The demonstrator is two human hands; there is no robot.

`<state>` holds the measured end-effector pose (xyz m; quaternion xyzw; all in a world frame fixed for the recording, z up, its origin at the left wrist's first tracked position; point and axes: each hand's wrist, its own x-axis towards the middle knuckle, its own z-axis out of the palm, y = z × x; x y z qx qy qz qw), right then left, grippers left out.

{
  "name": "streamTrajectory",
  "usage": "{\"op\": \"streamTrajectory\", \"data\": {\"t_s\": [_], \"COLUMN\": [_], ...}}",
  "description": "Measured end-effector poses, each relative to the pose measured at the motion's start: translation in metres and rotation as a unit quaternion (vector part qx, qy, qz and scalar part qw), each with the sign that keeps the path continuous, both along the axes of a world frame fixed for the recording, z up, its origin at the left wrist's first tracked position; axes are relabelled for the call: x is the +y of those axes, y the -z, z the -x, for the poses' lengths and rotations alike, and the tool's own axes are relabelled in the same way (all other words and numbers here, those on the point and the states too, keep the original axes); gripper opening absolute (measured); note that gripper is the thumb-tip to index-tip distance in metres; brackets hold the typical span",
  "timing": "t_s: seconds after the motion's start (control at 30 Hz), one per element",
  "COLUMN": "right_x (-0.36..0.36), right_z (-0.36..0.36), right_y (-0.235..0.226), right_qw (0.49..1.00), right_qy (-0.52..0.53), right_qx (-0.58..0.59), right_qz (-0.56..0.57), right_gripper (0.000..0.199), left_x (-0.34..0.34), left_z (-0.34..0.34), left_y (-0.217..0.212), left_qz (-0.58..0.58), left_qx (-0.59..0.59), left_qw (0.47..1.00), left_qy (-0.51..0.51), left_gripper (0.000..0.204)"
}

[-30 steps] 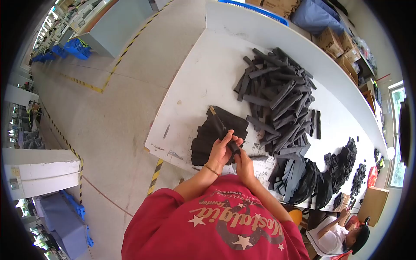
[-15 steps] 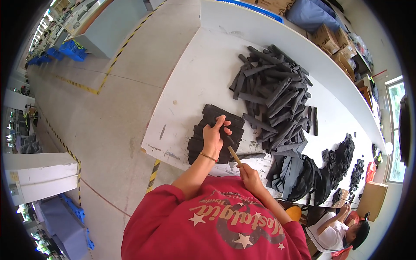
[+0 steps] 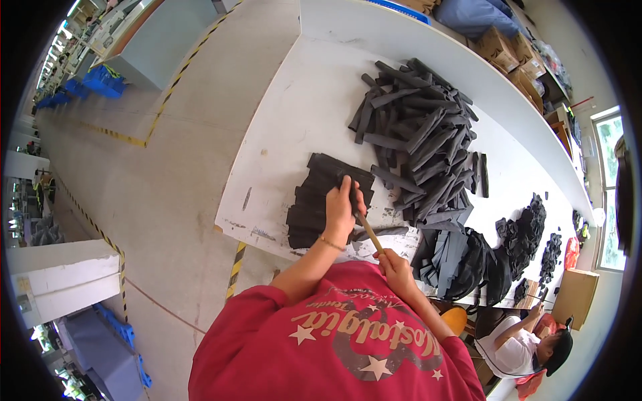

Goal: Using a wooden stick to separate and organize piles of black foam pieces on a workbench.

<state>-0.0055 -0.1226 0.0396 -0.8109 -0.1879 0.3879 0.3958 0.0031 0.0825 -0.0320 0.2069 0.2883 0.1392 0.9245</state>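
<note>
My left hand (image 3: 341, 210) is closed around a narrow black fabric tube (image 3: 354, 198) above the near part of the white table. A slim wooden stick (image 3: 370, 234) slants up to the near end of that tube; whether its tip is inside is hidden by the fabric and fingers. The stick's lower end is gripped by my right hand (image 3: 396, 269), close to my red shirt. Just left of and beyond my left hand lies a layered stack of flat black fabric strips (image 3: 309, 207). Another dark strip (image 3: 388, 233) rests on the table behind the stick.
A large heap of black fabric tubes (image 3: 428, 134) covers the table's middle, with grey and black pieces (image 3: 447, 260) to its right. A low white wall (image 3: 515, 134) borders the far side. At lower right another person (image 3: 518, 344) sits at the table.
My left hand has moved slightly right, its fingers now wrapped more tightly round the fabric tube. The right hand has shifted a little right and down with the stick. The view has shifted slightly.
</note>
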Motion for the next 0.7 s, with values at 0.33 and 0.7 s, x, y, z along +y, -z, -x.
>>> {"op": "streamTrajectory", "data": {"t_s": [0.33,0.7], "right_x": [-0.071,0.065], "right_z": [0.015,-0.055], "right_y": [-0.031,0.003], "right_qw": [0.991,0.957], "right_qy": [-0.123,0.197], "right_qx": [-0.045,-0.074], "right_qz": [0.004,-0.201], "right_gripper": [0.019,0.021], "left_x": [0.083,0.008], "left_z": [0.0,-0.023], "left_y": [0.038,0.015], "left_qz": [0.012,0.097], "left_qx": [0.045,0.11], "left_qw": [0.967,0.981], "left_qy": [-0.251,-0.129], "left_gripper": [0.038,0.026]}}
